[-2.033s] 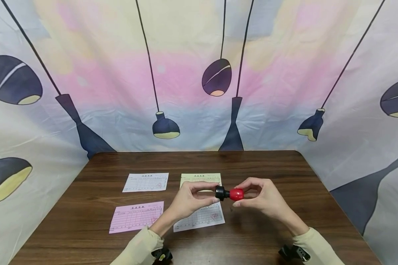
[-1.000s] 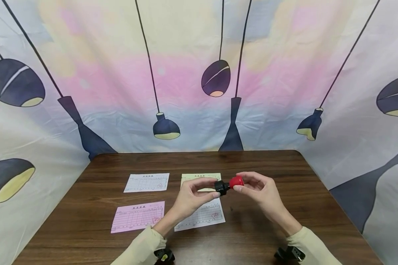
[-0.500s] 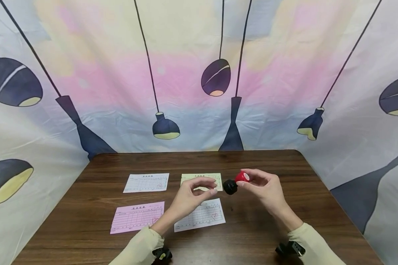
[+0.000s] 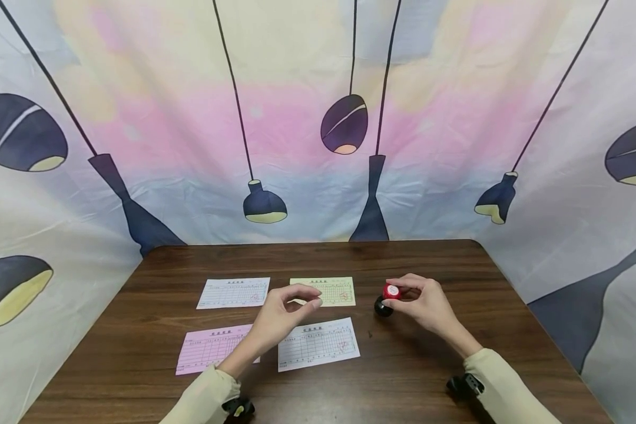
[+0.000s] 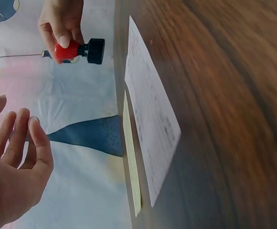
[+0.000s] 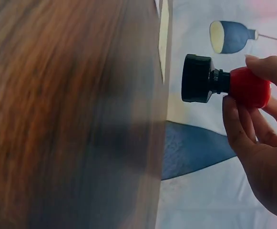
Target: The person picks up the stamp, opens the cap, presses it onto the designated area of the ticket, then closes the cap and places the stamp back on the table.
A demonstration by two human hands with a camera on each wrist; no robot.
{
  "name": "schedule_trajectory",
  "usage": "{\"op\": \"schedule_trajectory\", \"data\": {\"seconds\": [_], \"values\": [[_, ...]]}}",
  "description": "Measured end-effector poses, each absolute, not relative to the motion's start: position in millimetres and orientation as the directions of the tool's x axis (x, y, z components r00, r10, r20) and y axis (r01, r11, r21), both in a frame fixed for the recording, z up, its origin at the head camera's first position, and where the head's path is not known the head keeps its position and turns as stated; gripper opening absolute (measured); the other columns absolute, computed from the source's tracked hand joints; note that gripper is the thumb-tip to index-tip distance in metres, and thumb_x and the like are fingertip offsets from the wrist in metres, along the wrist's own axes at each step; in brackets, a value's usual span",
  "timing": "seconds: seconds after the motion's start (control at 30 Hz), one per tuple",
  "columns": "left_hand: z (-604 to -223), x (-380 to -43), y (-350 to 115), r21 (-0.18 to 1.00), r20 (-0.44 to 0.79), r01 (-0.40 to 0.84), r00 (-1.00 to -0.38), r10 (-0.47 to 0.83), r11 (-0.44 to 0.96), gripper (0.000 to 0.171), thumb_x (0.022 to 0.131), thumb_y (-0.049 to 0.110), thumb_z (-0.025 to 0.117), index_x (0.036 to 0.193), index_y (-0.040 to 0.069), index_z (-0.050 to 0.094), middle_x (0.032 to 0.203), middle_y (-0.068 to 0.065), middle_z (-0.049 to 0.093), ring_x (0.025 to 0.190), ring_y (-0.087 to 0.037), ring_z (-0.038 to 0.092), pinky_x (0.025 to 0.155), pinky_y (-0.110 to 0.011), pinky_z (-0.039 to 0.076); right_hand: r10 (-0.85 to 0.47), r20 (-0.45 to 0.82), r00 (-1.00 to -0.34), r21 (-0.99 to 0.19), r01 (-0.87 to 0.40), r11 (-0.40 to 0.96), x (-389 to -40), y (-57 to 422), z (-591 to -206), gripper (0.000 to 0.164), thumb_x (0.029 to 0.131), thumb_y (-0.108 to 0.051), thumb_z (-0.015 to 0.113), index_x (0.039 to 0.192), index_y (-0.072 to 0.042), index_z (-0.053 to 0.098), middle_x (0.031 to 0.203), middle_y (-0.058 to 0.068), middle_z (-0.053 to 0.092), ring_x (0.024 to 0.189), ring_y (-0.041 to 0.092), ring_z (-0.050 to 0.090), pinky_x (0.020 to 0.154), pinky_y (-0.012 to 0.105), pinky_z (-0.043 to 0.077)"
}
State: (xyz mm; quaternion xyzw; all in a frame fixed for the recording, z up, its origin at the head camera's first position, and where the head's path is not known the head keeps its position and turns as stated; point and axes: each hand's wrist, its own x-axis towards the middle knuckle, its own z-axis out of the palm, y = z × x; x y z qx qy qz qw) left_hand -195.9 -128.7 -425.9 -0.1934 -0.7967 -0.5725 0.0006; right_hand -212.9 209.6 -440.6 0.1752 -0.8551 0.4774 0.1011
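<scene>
My right hand (image 4: 426, 302) pinches the red knob of a hand stamp (image 6: 250, 87) between thumb and fingers. The stamp's black base (image 6: 197, 78) points down and hangs above the table in the right wrist view. A white label shows on top of the red knob in the head view. My left hand (image 4: 282, 312) holds nothing; its fingers are loosely bent, over the gap between the paper slips. Nearest to it are the yellow slip (image 4: 323, 284), the front white slip (image 4: 318, 345) and the pink slip (image 4: 206, 350), partly hidden by the left forearm.
Another white slip (image 4: 233, 293) lies at the back left of the brown wooden table (image 4: 403, 383). All the slips are printed forms, several with a red mark at the lower right. A patterned cloth (image 4: 297, 118) hangs behind the table.
My left hand has let go of the stamp's black base and moved left. My right hand has carried the stamp rightward and turned it from lying sideways to base down.
</scene>
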Motion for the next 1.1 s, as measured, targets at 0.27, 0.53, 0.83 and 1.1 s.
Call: {"op": "schedule_trajectory", "data": {"seconds": [0.27, 0.53, 0.83, 1.1], "values": [[-430, -196, -148, 0.885, 0.207, 0.309, -0.931, 0.301, 0.347, 0.021, 0.099, 0.033, 0.075, 0.114, 0.019, 0.079, 0.115, 0.004, 0.078, 0.102, -0.01, 0.073, 0.086, -0.026, 0.061, -0.195, 0.321, -0.927, -0.744, -0.374, 0.554, -220, 215, -450, 0.04, 0.081, -0.016, 0.092, 0.119, -0.01, 0.081, 0.103, 0.005, 0.076, 0.09, 0.009, 0.069, 0.076, 0.018, 0.061], [-427, -198, -170, 0.857, 0.193, 0.306, -0.937, 0.292, 0.415, 0.015, 0.101, 0.033, 0.073, 0.112, 0.025, 0.078, 0.117, 0.002, 0.078, 0.099, -0.01, 0.073, 0.087, -0.025, 0.06, -0.184, 0.273, -0.944, -0.736, -0.328, 0.592, -224, 216, -455, 0.042, 0.082, -0.016, 0.092, 0.121, -0.008, 0.08, 0.103, 0.005, 0.076, 0.09, 0.013, 0.068, 0.075, 0.019, 0.059], [-424, -202, -190, 0.82, 0.207, 0.311, -0.944, 0.257, 0.481, 0.014, 0.101, 0.032, 0.072, 0.112, 0.026, 0.078, 0.11, -0.001, 0.08, 0.1, -0.017, 0.073, 0.087, -0.024, 0.059, -0.182, 0.212, -0.96, -0.745, -0.279, 0.606, -225, 216, -456, 0.045, 0.085, -0.021, 0.089, 0.126, -0.008, 0.076, 0.118, 0.014, 0.077, 0.092, 0.017, 0.073, 0.075, 0.02, 0.059], [-424, -203, -202, 0.677, 0.328, 0.432, -0.902, 0.281, 0.595, 0.016, 0.099, 0.034, 0.075, 0.11, 0.023, 0.079, 0.108, 0.005, 0.079, 0.094, -0.013, 0.073, 0.077, -0.025, 0.061, -0.192, 0.228, -0.955, -0.692, -0.297, 0.658, -224, 225, -451, 0.072, 0.087, -0.041, 0.087, 0.145, -0.007, 0.061, 0.124, 0.014, 0.074, 0.102, 0.023, 0.074, 0.088, 0.038, 0.062]]}}
